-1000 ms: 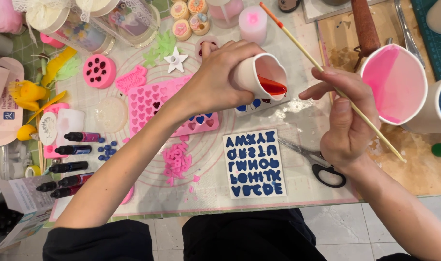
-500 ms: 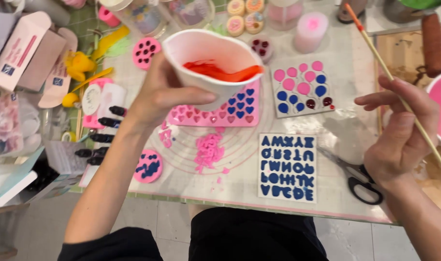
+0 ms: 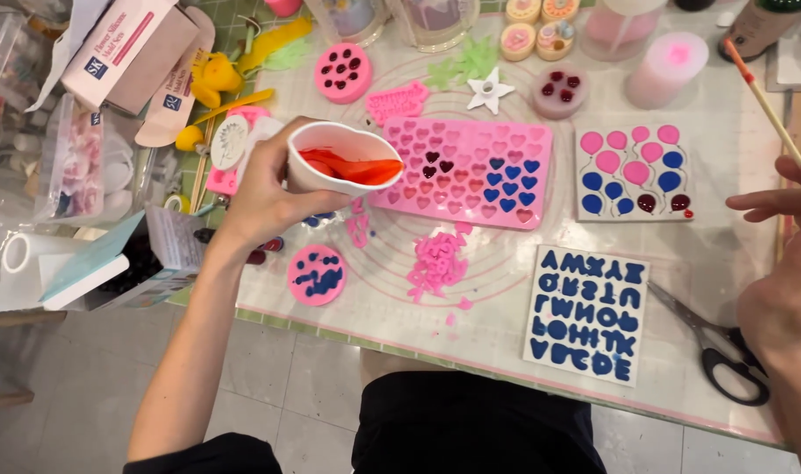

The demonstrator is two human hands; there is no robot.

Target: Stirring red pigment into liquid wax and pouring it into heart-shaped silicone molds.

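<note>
Item 1: left hand [image 3: 264, 197], fingers wrapped round a white cup [image 3: 334, 158] of red liquid [image 3: 348, 168]. I log the cup as shifted: a second ago it was tipped on its side over the far part of the desk, mouth towards me; now it is held nearly upright above the desk's left part, just beside the left end of the pink heart mould [image 3: 462, 171]. I judge that pouring has stopped and the cup is being carried elsewhere.

Item 2: right hand [image 3: 786, 290], at the right edge, partly cut off. It pinches a thin wooden stick [image 3: 765, 101] between thumb and fingers; one finger points left. It has drawn away from the cup, so no stirring is under way.

Item 3: white balloon mould [image 3: 633, 171], cells pink, blue and dark red.

Item 4: letter mould [image 3: 589, 314], blue-filled, near me.

Item 5: black-handled scissors [image 3: 716, 347], beside the letter mould.

Item 6: round pink mould [image 3: 317, 275], below the cup.
</note>
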